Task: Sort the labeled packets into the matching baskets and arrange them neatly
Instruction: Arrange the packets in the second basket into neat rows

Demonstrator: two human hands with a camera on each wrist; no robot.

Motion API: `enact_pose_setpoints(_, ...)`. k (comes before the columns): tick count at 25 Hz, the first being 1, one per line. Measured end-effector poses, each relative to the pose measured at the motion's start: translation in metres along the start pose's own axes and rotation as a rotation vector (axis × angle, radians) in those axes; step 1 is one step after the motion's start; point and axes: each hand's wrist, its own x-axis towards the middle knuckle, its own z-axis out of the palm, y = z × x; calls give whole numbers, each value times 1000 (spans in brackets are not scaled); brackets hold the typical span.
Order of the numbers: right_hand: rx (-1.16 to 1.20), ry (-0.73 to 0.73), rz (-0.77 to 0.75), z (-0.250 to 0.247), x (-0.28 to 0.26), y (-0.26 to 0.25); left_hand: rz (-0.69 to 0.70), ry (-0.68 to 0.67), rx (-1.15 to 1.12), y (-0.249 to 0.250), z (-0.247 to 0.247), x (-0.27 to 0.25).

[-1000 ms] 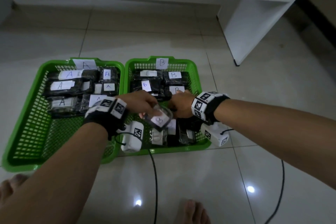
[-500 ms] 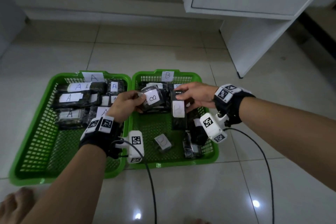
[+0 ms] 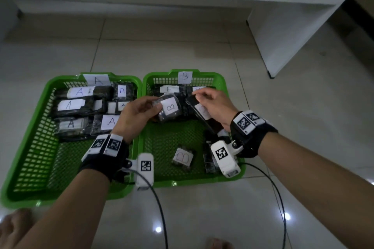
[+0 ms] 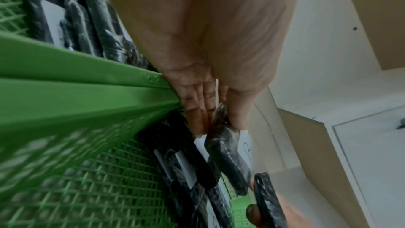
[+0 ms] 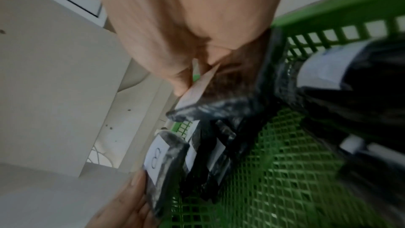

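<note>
Two green baskets sit side by side on the floor: basket A (image 3: 30, 147) on the left, basket B (image 3: 222, 85) on the right. Several black packets labelled A (image 3: 69, 105) lie in rows at the far end of basket A. My left hand (image 3: 137, 113) pinches a small black packet labelled B (image 3: 170, 108) (image 4: 228, 146) (image 5: 160, 160) over the far part of basket B. My right hand (image 3: 212, 105) grips a longer black packet (image 3: 197, 107) (image 5: 197, 108) by its end, tilted, just right of it. Another B packet (image 3: 183, 156) lies loose near the front of basket B.
More dark packets (image 3: 209, 159) lie in basket B's front right corner, partly behind my right wrist camera. A white cabinet (image 3: 283, 16) stands on the tiled floor at the back right. Cables (image 3: 162, 218) trail from both wrists, and bare feet (image 3: 12, 226) show at the bottom edge.
Both hands lifted packets from the near part of basket B and carried them to its far end. One small B packet now lies uncovered near the front.
</note>
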Motion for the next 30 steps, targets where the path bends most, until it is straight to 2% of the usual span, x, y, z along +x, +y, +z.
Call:
enact_pose_setpoints(3,21,-77,164,-21,5,-17,2,42,-18,-3,2,-4)
enact_pose_setpoints(5,-3,-111,186,-34,9,-26,-1,100,-13,-7,6,-5)
enact_pose_setpoints(7,-168,-71,83,-39,16,-30,0,106,26,-9,11,-3)
enact_pose_setpoints(9,-427,-76,-73,-36,21,-33,1,85,56,-6,12,-2)
enact_pose_setpoints(11,-647,-114,-238,-25,27,-32,-22,73,-9,-3,10,-2)
enact_pose_setpoints(13,-785,-64,-351,-16,36,-28,-35,75,-91,-2,7,-4)
enact_pose_setpoints(16,-919,46,-372,-7,52,-27,-38,58,-114,-1,6,-7)
enact_pose_setpoints(20,-1106,-42,-433,1,60,-32,-29,57,-104,-1,7,-8)
enact_pose_setpoints(23,-1196,-25,-485,7,62,-31,-24,54,-105,-2,7,-8)
enact_pose_setpoints(26,-1233,15,-422,11,64,-31,-24,44,-74,-4,5,-6)
enact_pose_setpoints(30,-1276,-15,-364,7,67,-25,-13,50,-26,-3,4,-2)
